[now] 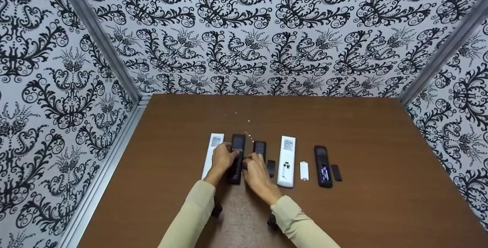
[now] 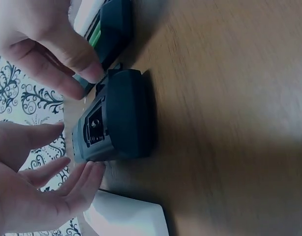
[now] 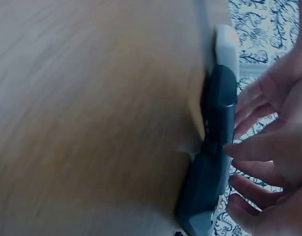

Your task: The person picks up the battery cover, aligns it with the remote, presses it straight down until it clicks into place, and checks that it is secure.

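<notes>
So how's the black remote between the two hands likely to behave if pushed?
The black remote should probably slide rather than roll: its long, boxy body lies on the table. It looks stiff, with a straight, hard-edged casing. Its battery bay faces up uncovered, so tipping could perhaps spill loose contents.

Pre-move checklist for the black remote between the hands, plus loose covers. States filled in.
1. Black remote steadied by left hand: ok, fingers touch its side.
2. Its battery compartment open: ok, metal contacts visible.
3. Batteries seated there: cannot tell, view too oblique.
4. Right hand firmly gripping its cover: cannot tell, fingers obscure it.
5. White battery cover fitted: not ok, lies beside white remote.
6. Rightmost black remote closed: not ok, batteries exposed.
</notes>
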Demonstrator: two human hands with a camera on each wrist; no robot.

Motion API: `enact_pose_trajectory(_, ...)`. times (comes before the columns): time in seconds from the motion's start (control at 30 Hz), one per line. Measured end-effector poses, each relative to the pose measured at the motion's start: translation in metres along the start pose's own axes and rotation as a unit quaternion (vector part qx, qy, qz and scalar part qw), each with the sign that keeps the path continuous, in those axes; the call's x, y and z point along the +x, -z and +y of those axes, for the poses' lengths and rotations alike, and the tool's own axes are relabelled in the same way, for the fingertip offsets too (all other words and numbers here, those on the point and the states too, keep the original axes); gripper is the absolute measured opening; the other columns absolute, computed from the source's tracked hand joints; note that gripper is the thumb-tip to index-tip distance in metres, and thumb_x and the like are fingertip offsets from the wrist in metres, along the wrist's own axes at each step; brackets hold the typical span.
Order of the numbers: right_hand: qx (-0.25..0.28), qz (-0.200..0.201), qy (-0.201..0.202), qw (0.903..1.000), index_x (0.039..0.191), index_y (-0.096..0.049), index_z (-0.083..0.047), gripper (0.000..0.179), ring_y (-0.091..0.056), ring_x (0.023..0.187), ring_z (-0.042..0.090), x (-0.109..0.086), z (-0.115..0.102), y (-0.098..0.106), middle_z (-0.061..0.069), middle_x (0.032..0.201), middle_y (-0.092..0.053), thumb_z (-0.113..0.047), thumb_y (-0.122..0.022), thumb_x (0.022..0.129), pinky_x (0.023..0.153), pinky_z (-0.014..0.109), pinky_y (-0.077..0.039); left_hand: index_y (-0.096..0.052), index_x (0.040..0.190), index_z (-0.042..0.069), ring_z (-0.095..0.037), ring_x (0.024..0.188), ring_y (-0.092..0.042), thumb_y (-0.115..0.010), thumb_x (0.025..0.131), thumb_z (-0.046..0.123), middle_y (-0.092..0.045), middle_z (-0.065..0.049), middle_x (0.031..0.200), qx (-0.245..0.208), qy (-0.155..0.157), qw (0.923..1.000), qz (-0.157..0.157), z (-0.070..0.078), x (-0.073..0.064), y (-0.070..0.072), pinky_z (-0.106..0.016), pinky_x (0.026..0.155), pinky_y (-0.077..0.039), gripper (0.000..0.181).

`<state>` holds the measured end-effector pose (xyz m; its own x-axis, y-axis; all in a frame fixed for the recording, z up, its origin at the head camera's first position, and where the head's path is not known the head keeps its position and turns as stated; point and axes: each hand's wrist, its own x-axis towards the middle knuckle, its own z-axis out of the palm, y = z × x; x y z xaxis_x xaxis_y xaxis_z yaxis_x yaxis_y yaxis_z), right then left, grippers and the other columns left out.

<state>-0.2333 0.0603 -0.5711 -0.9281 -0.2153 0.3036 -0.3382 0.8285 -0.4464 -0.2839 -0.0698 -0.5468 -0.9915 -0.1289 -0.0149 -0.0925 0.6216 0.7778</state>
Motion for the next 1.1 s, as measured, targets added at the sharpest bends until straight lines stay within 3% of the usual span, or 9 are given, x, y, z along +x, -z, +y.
enact_pose_trajectory(0.13, -0.07, 0.028, 0.056, 0.9956, 0.086, -0.074, -0.003, 0.009, -0.059, 0.101, 0.028, -0.003, 0.004, -0.004, 0.011, 0.104, -0.068, -0.006, -0.078, 0.079, 0.091, 0.037, -0.053, -0.068, 0.115, -0.008, -0.035, 0.099, -0.069, -0.078, 0.083, 0.009, -0.073, -0.023, 0.103, 0.024, -0.001, 0.9997, 0.007, 0.002, 0.004, -0.005, -0.046, 0.089, -0.055, 0.038)
enact_pose_trajectory(0.23, -0.093, 0.029, 0.074, 0.9924, 0.082, -0.074, -0.005, 0.009, -0.061, 0.097, 0.028, -0.004, 0.006, -0.005, 0.009, 0.098, -0.069, -0.007, -0.08, 0.076, 0.09, 0.036, -0.053, -0.068, 0.113, -0.007, -0.036, 0.095, -0.07, -0.08, 0.082, 0.011, -0.073, -0.023, 0.1, 0.046, 0.005, 0.9988, 0.016, 0.004, 0.005, -0.009, -0.046, 0.086, -0.056, 0.038)
enact_pose_trajectory(0.5, -0.104, 0.011, 0.079, 0.9914, 0.082, -0.074, -0.007, 0.007, -0.061, 0.098, 0.026, -0.004, 0.007, -0.005, 0.008, 0.098, -0.07, -0.007, -0.078, 0.077, 0.088, 0.035, -0.054, -0.066, 0.105, -0.007, -0.043, 0.101, -0.065, -0.085, 0.078, 0.016, -0.066, -0.027, 0.103, 0.102, 0.056, 0.9931, 0.014, 0.012, 0.007, -0.017, -0.049, 0.09, -0.054, 0.04)
enact_pose_trajectory(0.6, -0.116, 0.018, 0.083, 0.9896, 0.079, -0.073, -0.007, 0.006, -0.061, 0.097, 0.026, -0.005, 0.008, -0.007, 0.008, 0.095, -0.072, -0.008, -0.078, 0.077, 0.088, 0.034, -0.054, -0.068, 0.102, -0.008, -0.043, 0.103, -0.063, -0.087, 0.077, 0.018, -0.067, -0.027, 0.102, 0.115, 0.055, 0.9919, 0.009, 0.012, 0.008, -0.019, -0.049, 0.093, -0.052, 0.04)
enact_pose_trajectory(1.0, -0.126, 0.012, 0.068, 0.9896, 0.073, -0.072, -0.004, 0.01, -0.064, 0.097, 0.024, -0.006, 0.004, -0.01, 0.008, 0.091, -0.073, -0.005, -0.073, 0.083, 0.084, 0.033, -0.056, -0.069, 0.096, -0.01, -0.038, 0.093, -0.069, -0.09, 0.072, 0.015, -0.073, -0.025, 0.093, 0.062, 0.026, 0.9977, 0.007, 0.004, 0.011, -0.018, -0.046, 0.085, -0.056, 0.04)
enact_pose_trajectory(1.1, -0.134, 0.009, 0.071, 0.9884, 0.073, -0.073, -0.004, 0.01, -0.063, 0.095, 0.024, -0.007, 0.004, -0.01, 0.008, 0.089, -0.072, -0.002, -0.073, 0.083, 0.081, 0.033, -0.057, -0.069, 0.093, -0.01, -0.035, 0.087, -0.069, -0.087, 0.076, 0.014, -0.072, -0.024, 0.09, 0.057, 0.024, 0.9981, -0.004, 0.002, 0.012, -0.016, -0.045, 0.08, -0.056, 0.035)
